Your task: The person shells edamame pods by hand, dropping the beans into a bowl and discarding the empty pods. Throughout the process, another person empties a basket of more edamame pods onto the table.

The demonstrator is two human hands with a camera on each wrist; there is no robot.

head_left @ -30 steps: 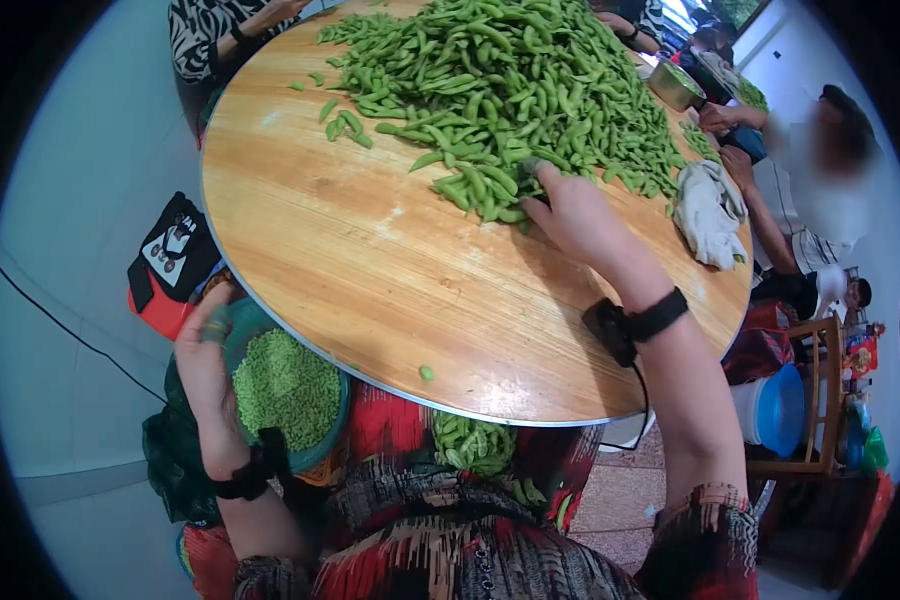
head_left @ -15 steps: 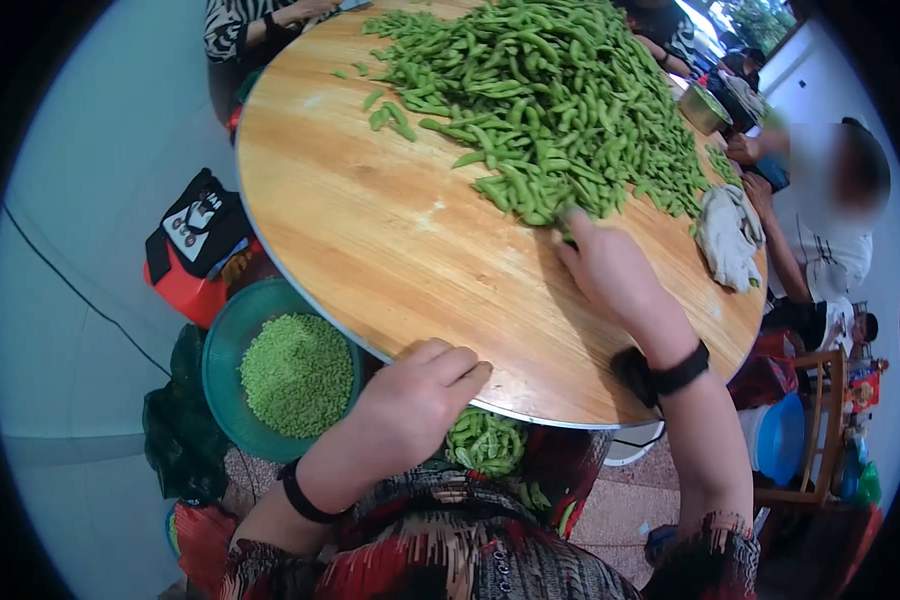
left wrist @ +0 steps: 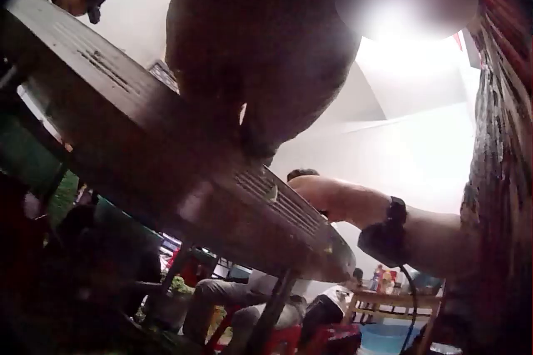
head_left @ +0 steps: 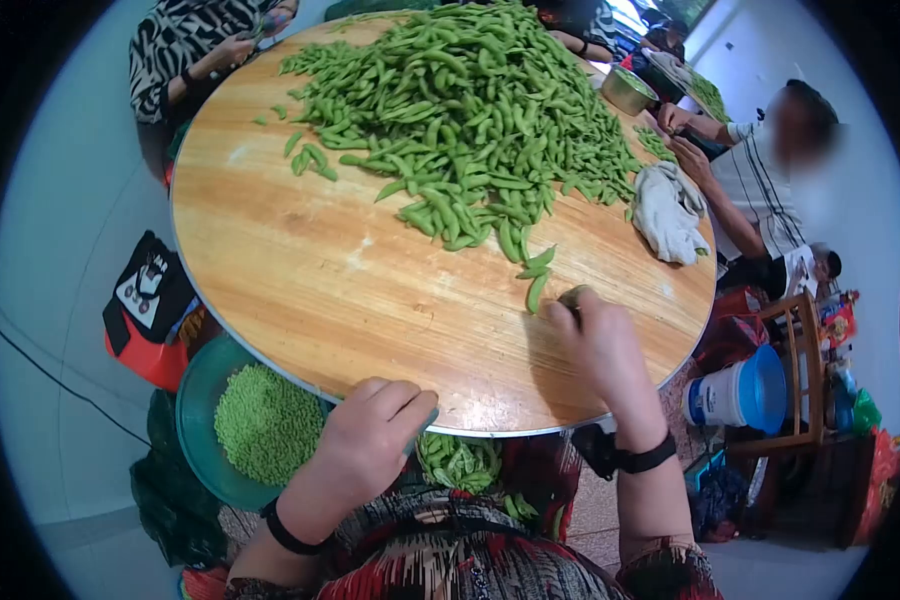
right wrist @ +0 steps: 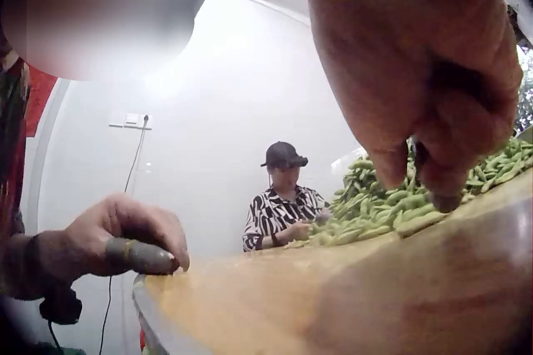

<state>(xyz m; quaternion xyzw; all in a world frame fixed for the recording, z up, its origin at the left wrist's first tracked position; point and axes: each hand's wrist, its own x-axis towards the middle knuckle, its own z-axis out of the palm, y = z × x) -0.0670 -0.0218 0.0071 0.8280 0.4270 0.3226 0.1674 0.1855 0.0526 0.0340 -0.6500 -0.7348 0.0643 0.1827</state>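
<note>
Since half a second ago your right hand [head_left: 595, 340] has come back from the big pile of edamame pods [head_left: 460, 110] toward the near rim of the tabletop [head_left: 300, 290], dragging a few loose pods [head_left: 538, 272] out with it. That grip is now clenched on one pod [head_left: 573, 296], pinched at the fingertips, probably so you can pop it open close to your body. Your left hand [head_left: 370, 440] hasn't moved off the edge: fingers loosely bent and resting there, holding nothing. Just below and left of it sits the teal basin of shelled beans [head_left: 260, 420], handy for dropping beans. A white cloth [head_left: 667, 212] lies beyond your right grip.
</note>
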